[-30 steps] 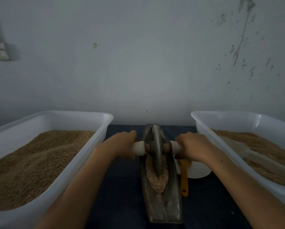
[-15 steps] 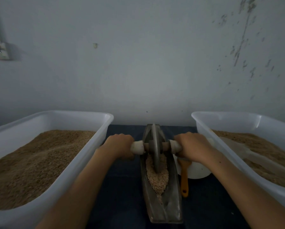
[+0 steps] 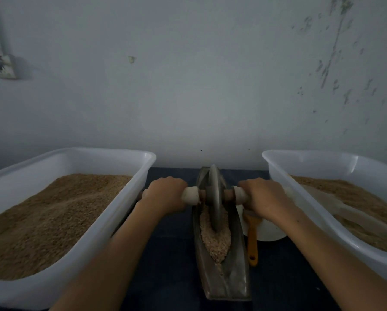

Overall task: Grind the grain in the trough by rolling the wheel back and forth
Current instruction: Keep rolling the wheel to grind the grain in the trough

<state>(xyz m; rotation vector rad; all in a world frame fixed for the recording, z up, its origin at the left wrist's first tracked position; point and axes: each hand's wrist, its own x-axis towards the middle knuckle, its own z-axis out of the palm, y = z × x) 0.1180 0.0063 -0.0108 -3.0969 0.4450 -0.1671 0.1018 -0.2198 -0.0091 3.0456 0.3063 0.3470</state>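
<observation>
A long grey boat-shaped trough (image 3: 233, 281) lies lengthwise on the dark table, straight ahead of me. Coarse tan grain (image 3: 217, 241) fills its middle. A thin grey stone wheel (image 3: 213, 194) stands upright in the trough's far half, its lower edge sunk in the grain. A wooden axle with pale end caps runs through the wheel. My left hand (image 3: 165, 195) grips the left end of the axle. My right hand (image 3: 264, 197) grips the right end. Both sets of fingers curl over the handles from above.
A white tub (image 3: 129, 198) heaped with brown grain stands at the left. A second white tub (image 3: 284, 187) with grain and a pale scoop stands at the right. A yellow-handled brush (image 3: 252, 239) and a white bowl (image 3: 268, 232) lie between trough and right tub. A wall rises right behind.
The wheel has rolled a little away from me toward the trough's far end, both hands going with it. More grain lies bare at the near side of the wheel.
</observation>
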